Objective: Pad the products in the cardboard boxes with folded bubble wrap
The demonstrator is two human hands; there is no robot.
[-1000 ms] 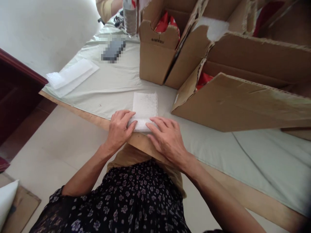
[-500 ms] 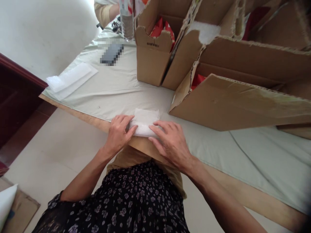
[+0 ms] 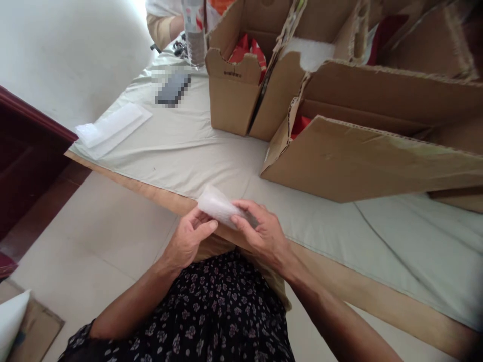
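A small, translucent white bundle of what looks like bubble wrap (image 3: 219,205) is held at the table's front edge, tilted with its left end higher. My right hand (image 3: 262,234) grips its right end, thumb on the near side and fingers behind. At the lower left side, my left hand (image 3: 190,236) holds it with the fingers tucked behind and the thumb across the front. Whatever is inside the wrap cannot be made out. The pale green cloth (image 3: 181,161) lies just beyond my hands.
Open cardboard boxes (image 3: 362,161) with red packets (image 3: 300,125) fill the right. Flat white wrapping sheets (image 3: 116,128) lie at left, near a blurred dark phone-like object (image 3: 173,89). A plastic bottle (image 3: 194,35) and another person's arm (image 3: 166,27) are at the back.
The bundle has been lifted off the cloth, turned and brought nearer to my body. Both hands have shifted from pressing its sides to gripping it.
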